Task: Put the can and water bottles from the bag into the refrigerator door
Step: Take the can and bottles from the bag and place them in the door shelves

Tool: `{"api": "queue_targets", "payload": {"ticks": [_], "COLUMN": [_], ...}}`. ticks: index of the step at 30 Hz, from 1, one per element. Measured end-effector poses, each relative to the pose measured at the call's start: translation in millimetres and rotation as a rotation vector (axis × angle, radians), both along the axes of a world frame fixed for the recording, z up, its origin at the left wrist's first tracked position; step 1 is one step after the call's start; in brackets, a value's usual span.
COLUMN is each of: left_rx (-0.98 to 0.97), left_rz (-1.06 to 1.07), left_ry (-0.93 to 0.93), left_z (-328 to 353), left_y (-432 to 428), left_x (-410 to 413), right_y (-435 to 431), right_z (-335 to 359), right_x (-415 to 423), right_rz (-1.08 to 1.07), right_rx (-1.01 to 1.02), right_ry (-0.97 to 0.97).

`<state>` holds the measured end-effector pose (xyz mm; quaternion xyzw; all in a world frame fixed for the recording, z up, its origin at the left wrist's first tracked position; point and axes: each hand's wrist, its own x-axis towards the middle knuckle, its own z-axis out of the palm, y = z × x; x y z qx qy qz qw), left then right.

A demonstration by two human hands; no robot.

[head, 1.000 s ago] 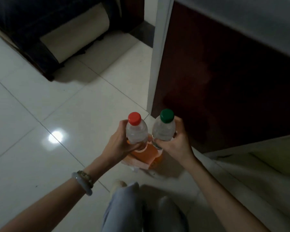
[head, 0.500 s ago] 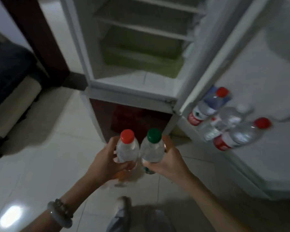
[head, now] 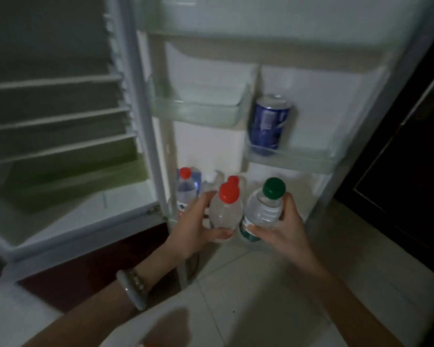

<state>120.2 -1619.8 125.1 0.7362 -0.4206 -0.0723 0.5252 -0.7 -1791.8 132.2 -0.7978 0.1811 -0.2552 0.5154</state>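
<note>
The red-capped bottle (head: 226, 212) is gripped round its body by the left hand (head: 192, 227). The green-capped bottle (head: 262, 212) is gripped the same way by the right hand (head: 285, 225). Both bottles are upright and side by side, in front of the lowest rack of the open refrigerator door (head: 316, 81), and not yet set into it.

The can (head: 269, 125) stands on the right-hand door shelf (head: 296, 159), one level up. Behind the held pair, the lowest rack contains stored bottles (head: 186, 190): at least two, with the exact count obscured by blur.

Judged status: the can is placed, and the two bottles in hand are left to place. The bag is out of view, so its contents cannot be determined.

To the left, the cabinet shelves (head: 55, 116) and a green drawer (head: 73, 181) are visible. A bracelet (head: 133, 289) sits on the left wrist.
</note>
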Motion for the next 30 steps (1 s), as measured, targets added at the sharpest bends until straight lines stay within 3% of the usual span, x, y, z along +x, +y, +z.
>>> {"api": "queue_targets", "payload": {"ticks": [8, 13, 16, 30], "left_rx": [-0.053, 0.197, 0.284, 0.276], "left_rz": [0.083, 0.224, 0.285, 0.341], "left_ry": [0.105, 0.087, 0.064, 0.107], "left_z": [-21, -45, -57, -82], "left_y": [-106, -143, -155, -169], "left_x": [-9, -7, -7, -7], "right_y": [-75, -100, -103, -115], "right_z": [-31, -68, -86, -109], "right_x": [0, 14, 22, 35], "right_rz": [-0.175, -0.194, -0.198, -0.211], "right_rx": [-0.085, -0.014, -0.001, -0.108], "right_ry": [-0.005, 0.092, 0.122, 0.104]}}
